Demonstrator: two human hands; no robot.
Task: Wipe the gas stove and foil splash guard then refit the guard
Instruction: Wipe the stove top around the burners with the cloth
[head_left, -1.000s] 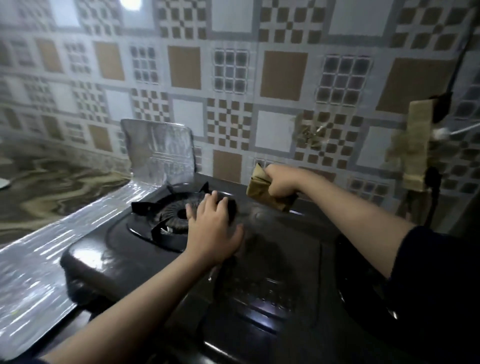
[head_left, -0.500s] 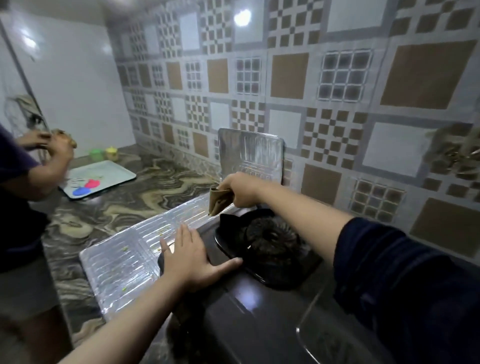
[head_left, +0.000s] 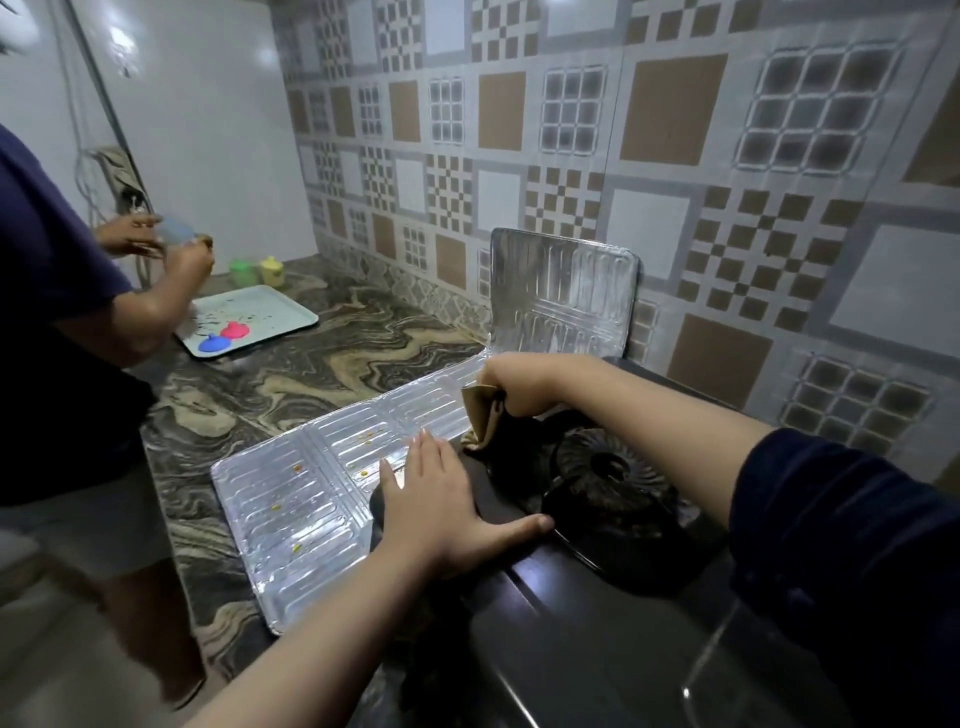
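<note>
Stove (head_left: 597, 644), black and glossy, fills the lower right of the frame, with its round burner (head_left: 610, 470) near the middle right. The right hand (head_left: 511, 384) is closed around a folded tan cloth (head_left: 480, 418) and presses it down at the far left corner of the stove, just beside the burner. The left hand (head_left: 434, 506) lies flat with fingers spread on the left edge of the stove; the thumb points toward the burner and the fingertips reach the foil.

The foil splash guard (head_left: 311, 488) is touching the left side of the stove. Its long panels lie flat on the marbled surface (head_left: 311, 374) at the center left and carry some small yellow spots. One end panel stands upright against the tiled wall (head_left: 727, 218), behind the right hand.

Farther away, in the upper left of the frame, a pale tray (head_left: 280, 312) rests on the same surface, with a blue and a red blob of something on it. Behind the tray stand two small containers, one green (head_left: 243, 271) and one yellow (head_left: 271, 269). A second person (head_left: 57, 332) in a dark shirt stands at the left edge, both hands raised above the tray and holding something blurred.
</note>
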